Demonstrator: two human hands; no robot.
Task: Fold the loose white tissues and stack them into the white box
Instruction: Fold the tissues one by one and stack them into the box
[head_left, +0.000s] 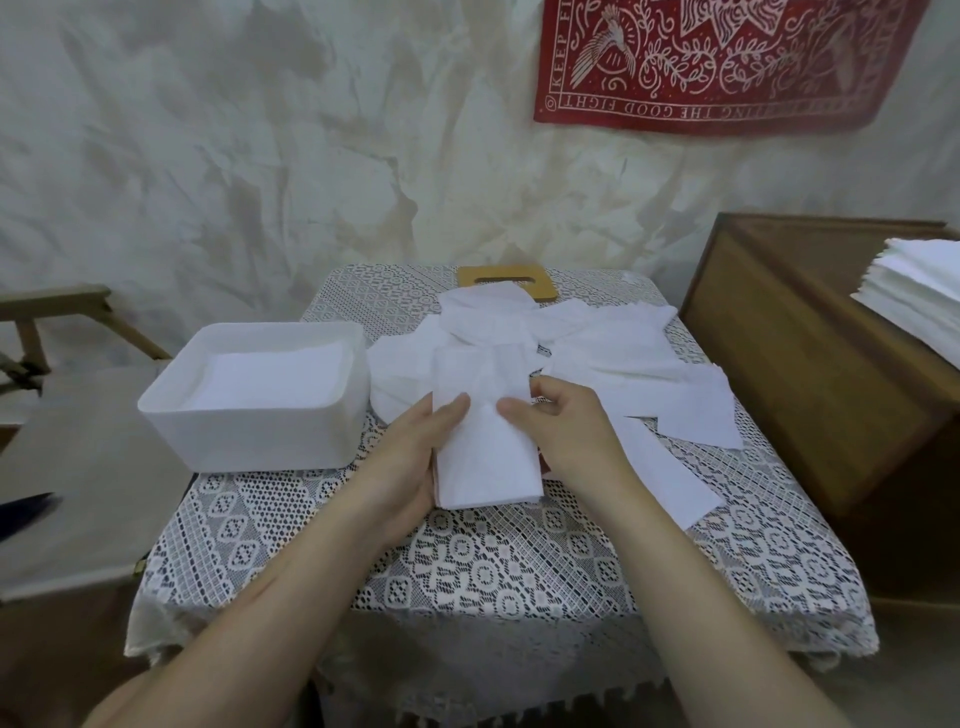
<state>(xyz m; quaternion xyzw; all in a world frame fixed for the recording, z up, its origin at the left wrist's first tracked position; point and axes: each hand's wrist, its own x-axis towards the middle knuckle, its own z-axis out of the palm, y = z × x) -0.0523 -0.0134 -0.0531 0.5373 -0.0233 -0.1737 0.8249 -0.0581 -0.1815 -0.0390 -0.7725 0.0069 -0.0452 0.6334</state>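
Recorder: While your forearms reach in from the bottom edge, your left hand (410, 452) and right hand (566, 431) sit close together over the middle of the table (519, 571), one folded tissue (483, 462) between them. The left thumb lies on top at its left edge. The right thumb presses on top near the middle, and the right fingers curl at the right edge.

Checker: Agreed. Both your hands pinch that tissue. Your left fingers are hidden beneath it, so how they lie is unreadable. Its far end overlaps the loose pile (571, 343). Whether it rests on the lace or is lifted, cannot tell.

Recorder: The box (249, 441) stands at the table's left edge, near your left hand but apart from it. A folded stack (275, 379) lies inside, below the rim.

Checker: White on white, so single sheets in the pile cannot be told apart. The pile covers part of a wooden board (545, 288) at the back. On the cabinet (779, 338) to your right, a spare stack (914, 291) is cut off by the frame edge.
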